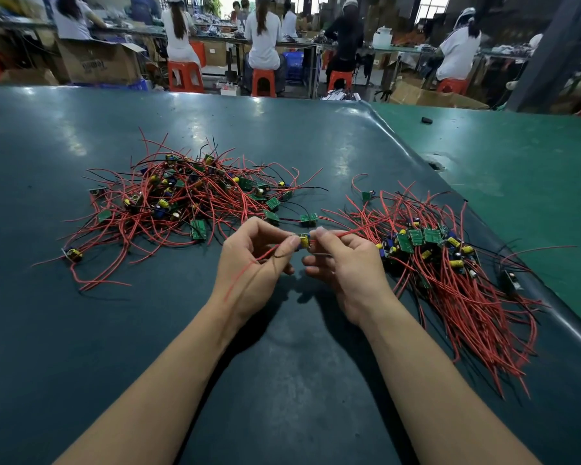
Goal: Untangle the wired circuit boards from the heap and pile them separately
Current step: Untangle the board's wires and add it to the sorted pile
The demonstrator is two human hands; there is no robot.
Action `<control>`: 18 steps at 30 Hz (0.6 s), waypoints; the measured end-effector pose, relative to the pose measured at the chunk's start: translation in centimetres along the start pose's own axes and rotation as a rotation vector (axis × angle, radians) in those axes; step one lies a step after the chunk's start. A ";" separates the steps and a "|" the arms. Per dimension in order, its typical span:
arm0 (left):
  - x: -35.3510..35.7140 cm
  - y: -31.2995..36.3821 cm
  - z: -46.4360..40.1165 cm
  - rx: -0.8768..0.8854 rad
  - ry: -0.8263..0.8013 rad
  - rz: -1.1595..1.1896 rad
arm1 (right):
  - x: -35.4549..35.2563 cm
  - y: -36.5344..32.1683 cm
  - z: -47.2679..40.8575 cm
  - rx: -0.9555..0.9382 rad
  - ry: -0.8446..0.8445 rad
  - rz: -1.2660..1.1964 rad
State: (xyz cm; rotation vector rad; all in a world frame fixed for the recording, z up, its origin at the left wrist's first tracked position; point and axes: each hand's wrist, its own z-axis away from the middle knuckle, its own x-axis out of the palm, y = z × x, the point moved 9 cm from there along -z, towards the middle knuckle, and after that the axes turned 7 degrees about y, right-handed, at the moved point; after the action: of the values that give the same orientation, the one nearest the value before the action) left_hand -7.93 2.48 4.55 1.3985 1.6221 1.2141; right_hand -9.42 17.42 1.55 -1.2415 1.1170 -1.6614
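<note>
While both hands pinch it, small circuit board, yellow capacitor, red wires.

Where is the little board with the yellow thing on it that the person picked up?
In the head view it is mid-table, the board pinched between the left hand and right hand.

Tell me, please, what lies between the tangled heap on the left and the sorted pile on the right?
In the head view, both hands, left hand and right hand, pinch one wired board there, above bare table.
</note>
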 end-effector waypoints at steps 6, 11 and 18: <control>0.0 -0.4 -0.5 -0.020 -0.025 -0.062 | 0.7 -0.4 0.4 -0.074 -0.069 0.099; -0.9 -1.4 -1.0 -0.186 0.084 0.164 | 0.2 -1.0 0.5 -0.101 -0.011 0.058; -0.9 -3.2 -0.8 -0.485 0.181 0.494 | 0.4 -1.1 0.6 -0.101 -0.040 0.045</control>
State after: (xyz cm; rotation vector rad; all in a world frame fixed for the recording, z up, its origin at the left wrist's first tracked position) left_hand -9.60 1.47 1.78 1.4308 1.0000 1.9146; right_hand -8.97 17.24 2.76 -1.2980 1.2089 -1.5571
